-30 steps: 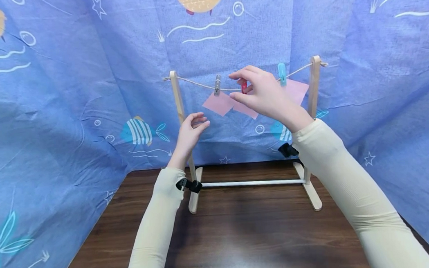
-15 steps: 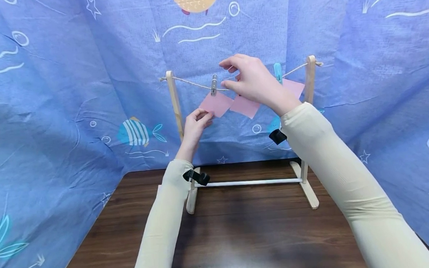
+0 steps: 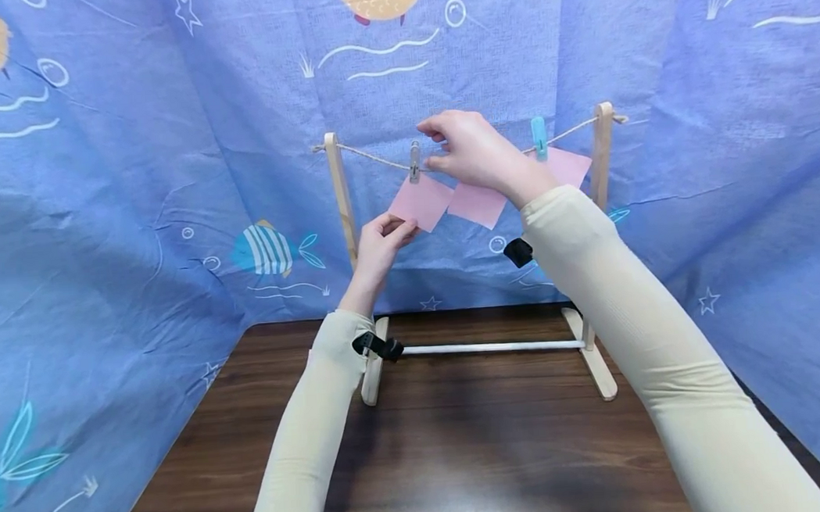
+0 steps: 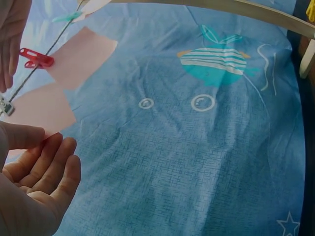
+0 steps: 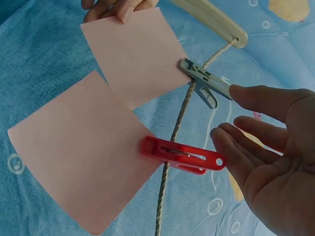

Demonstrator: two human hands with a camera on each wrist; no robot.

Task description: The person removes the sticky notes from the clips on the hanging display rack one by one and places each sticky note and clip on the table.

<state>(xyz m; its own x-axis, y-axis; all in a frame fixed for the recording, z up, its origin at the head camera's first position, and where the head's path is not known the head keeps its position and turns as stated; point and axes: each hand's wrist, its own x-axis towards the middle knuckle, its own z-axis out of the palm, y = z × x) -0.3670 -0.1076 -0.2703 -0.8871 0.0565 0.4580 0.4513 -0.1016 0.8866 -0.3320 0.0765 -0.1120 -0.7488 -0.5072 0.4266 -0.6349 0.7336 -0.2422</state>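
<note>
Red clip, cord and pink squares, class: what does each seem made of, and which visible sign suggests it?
Red clip: probably smooth plastic; evenly coloured, moulded look.
Cord: matt fibre, perhaps cotton or jute; twisted strands show.
Pink squares: likely matt paper; thin, straight edges.

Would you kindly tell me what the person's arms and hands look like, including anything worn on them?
The left sleeve and right sleeve are long, plain and cream, with creases. A black left wrist device and black right wrist device sit near the cuffs. The left hand and right hand are bare.
</note>
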